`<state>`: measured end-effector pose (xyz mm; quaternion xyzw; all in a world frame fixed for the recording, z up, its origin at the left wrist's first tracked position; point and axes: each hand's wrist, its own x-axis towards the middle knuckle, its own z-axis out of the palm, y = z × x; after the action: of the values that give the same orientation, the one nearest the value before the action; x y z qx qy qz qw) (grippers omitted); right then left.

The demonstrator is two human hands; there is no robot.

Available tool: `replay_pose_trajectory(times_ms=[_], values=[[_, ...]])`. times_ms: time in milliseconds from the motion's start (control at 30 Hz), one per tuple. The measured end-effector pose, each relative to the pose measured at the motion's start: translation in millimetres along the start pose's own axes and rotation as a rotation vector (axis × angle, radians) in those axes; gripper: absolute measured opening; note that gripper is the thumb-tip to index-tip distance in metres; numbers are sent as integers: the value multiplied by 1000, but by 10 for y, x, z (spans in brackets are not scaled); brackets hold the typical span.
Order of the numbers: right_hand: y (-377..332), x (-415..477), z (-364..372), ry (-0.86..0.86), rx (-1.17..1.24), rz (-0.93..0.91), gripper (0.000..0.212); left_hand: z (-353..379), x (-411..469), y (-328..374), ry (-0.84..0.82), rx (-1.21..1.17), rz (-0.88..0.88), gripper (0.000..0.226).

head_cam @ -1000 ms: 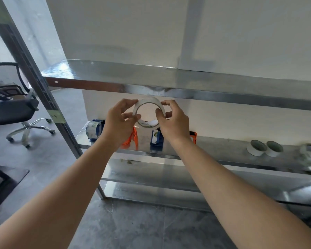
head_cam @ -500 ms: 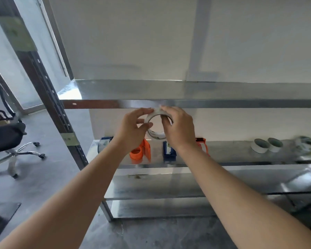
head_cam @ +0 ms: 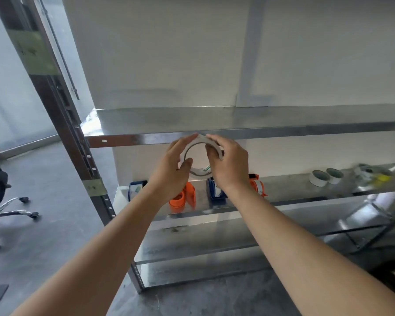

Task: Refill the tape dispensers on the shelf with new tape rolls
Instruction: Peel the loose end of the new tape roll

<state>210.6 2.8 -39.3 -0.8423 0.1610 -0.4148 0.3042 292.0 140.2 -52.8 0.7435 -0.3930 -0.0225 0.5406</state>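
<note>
Both hands hold one clear tape roll (head_cam: 197, 172) upright in the air, in front of the upper metal shelf edge. My left hand (head_cam: 169, 172) grips its left side with the thumb inside the ring. My right hand (head_cam: 229, 166) grips its right side, fingers curled over the rim. Below, on the middle shelf (head_cam: 283, 192), stand a blue dispenser (head_cam: 135, 189) at the left, an orange dispenser (head_cam: 183, 199), a blue dispenser (head_cam: 216, 192) and another orange dispenser (head_cam: 257, 184), all partly hidden by my hands.
Two white tape rolls (head_cam: 319, 178) (head_cam: 334, 175) lie further right on the middle shelf, with blurred items (head_cam: 372, 173) beyond them. The upper shelf (head_cam: 260, 119) runs across. A shelf post (head_cam: 62, 110) stands at left, and an office chair (head_cam: 0, 197) on the floor.
The view has tilted up and drifted left. My hands have kept the roll between them, and my fingers have shifted around its rim.
</note>
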Motion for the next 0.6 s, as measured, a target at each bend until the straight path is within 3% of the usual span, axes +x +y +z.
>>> replay_pose_trajectory(times_ms=[333, 600], values=[[-67, 121, -138, -130, -23, -40, 28, -158, 66, 75, -11, -29, -55, 63], [-147, 192, -139, -279, 121, 64, 34, -231, 72, -28, 8, 0, -51, 64]])
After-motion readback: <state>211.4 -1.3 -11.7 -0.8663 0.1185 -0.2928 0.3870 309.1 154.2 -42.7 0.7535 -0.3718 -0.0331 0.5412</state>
